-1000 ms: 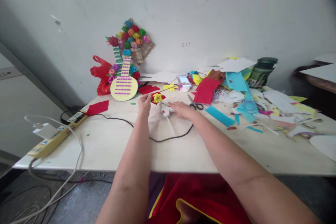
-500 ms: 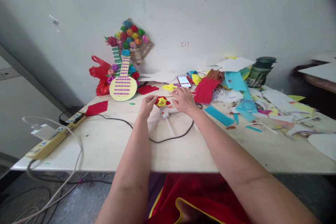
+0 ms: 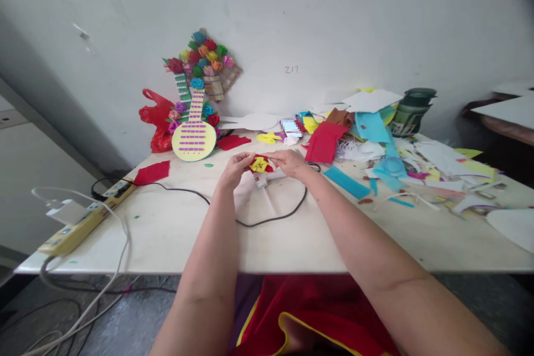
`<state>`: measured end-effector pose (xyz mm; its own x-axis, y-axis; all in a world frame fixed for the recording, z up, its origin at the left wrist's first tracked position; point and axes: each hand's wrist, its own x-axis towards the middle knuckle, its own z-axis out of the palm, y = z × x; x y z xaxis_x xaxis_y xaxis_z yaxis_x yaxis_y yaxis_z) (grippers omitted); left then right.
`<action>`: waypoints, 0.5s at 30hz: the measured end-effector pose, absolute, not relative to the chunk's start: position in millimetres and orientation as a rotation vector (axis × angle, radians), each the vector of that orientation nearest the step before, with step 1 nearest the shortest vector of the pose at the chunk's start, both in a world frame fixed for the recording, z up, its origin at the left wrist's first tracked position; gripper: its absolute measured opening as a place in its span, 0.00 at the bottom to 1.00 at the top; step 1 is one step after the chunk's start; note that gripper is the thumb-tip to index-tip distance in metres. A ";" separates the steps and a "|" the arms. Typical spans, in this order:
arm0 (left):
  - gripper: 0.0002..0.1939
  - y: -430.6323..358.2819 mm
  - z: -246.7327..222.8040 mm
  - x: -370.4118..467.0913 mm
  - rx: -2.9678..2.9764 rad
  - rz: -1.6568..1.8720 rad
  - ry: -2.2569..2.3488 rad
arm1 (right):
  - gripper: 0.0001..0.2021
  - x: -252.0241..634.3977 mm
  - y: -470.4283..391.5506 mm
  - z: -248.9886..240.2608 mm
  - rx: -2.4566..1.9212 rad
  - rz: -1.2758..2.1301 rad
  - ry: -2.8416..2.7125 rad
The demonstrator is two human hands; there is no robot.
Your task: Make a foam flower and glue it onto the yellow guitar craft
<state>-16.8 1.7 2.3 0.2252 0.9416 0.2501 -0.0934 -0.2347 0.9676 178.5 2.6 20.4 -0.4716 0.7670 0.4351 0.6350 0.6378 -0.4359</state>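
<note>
A small red-and-yellow paper flower is held up between my two hands above the middle of the table. My left hand pinches its left edge between thumb and fingers. My right hand is closed too, with its fingertips on the flower's upper right edge. The yellow part lies in the centre, with red around it. Just below the flower lies a white glue gun, partly hidden behind it. The gun's black cord loops across the tabletop.
A yellow power strip with a white charger lies along the left edge. A paper lute with flowers leans at the back left, beside a red bag. Paper scraps cover the right side, with a green bottle behind.
My right hand has come down and left, from above the flower's right side to its upper right edge. The left hand still grips the flower. The view has shifted slightly.
</note>
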 end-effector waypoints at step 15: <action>0.16 3.2 -0.6 -16.2 1.452 1.190 0.798 | 0.19 176.8 7.3 13.4 -0.995 0.441 -2.128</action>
